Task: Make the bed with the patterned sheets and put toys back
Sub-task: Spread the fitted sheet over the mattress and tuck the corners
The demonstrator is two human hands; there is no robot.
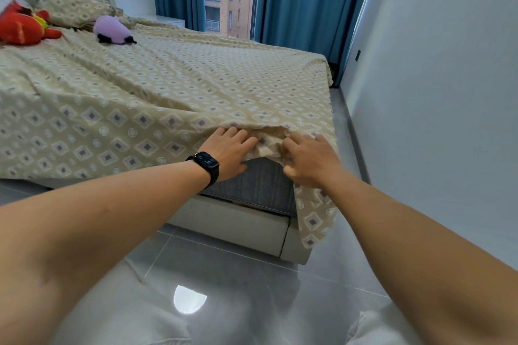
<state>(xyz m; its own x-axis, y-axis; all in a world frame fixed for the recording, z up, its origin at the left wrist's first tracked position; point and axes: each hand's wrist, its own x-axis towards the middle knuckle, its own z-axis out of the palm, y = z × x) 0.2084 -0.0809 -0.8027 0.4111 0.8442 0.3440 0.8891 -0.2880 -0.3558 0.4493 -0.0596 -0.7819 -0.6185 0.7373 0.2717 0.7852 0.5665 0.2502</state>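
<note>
Beige cotton bed sheet [168, 87] is showing a repeating pattern of purple-centred diamonds and pale circles, matching the rumpled beige patterned pillow [70, 7]. Red plush toy with yellow trim [21, 28] and lilac plush toy with black feet [112, 30] are lying on it. Teal blue curtains [297, 0] are hanging behind, grey ribbed mattress side [252, 185] is showing, and black smartwatch [207, 166] is sitting on a wrist.

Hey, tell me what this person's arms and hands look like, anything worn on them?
Both forearms are bare, with no sleeves showing. The left hand has a black smartwatch with a dark band and rectangular lit screen at its wrist. The right hand wears nothing: no watch, no glove.
</note>
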